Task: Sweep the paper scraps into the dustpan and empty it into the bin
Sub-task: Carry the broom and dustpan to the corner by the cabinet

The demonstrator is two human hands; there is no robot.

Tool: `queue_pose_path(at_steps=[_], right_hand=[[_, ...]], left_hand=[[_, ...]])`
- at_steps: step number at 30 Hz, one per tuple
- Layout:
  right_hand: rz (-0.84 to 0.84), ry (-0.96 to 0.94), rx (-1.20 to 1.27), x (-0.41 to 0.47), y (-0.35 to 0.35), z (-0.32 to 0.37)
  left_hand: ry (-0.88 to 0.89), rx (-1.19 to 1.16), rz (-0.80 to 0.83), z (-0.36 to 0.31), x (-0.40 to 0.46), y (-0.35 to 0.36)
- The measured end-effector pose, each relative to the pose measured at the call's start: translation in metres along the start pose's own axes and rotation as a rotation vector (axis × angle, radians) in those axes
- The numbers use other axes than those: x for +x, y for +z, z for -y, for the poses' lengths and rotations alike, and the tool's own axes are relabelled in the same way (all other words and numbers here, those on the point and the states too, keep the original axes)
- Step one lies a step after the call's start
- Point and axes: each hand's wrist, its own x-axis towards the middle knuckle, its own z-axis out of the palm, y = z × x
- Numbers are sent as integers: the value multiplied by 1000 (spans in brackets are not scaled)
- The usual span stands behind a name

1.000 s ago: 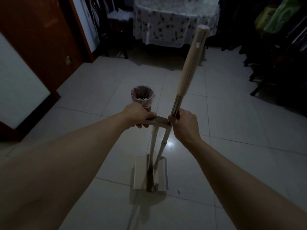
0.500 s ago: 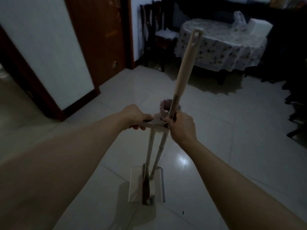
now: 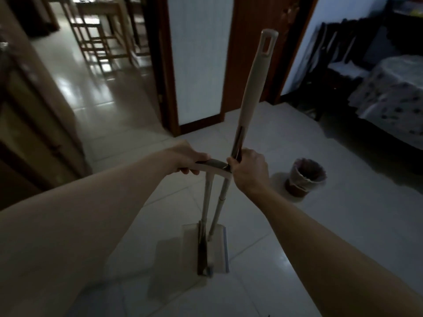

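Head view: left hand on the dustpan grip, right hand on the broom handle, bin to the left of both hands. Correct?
Not quite. In the head view the bin stands on the floor to the right of both hands. The left hand holds the dustpan grip, and the right hand holds the broom handle, as stated.

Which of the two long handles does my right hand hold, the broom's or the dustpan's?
The broom handle: the tall pale pole rising above both hands, gripped by the right hand. The left hand holds the dustpan handle, a short horizontal grip.

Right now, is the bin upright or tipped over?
Upright. The bin stands on its base on the tiled floor, its lined opening facing up, to the right of the right hand.
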Motion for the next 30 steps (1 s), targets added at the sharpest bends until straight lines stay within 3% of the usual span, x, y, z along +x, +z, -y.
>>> queue_pose_path(at_steps=[11,30], right_hand=[[198,-201,80,-62,90,117],[466,-548,13,-205,236,318]], left_hand=[[-190,-87,-198,138,-72,-84],[-488,-202,-438,362,-246,-195]])
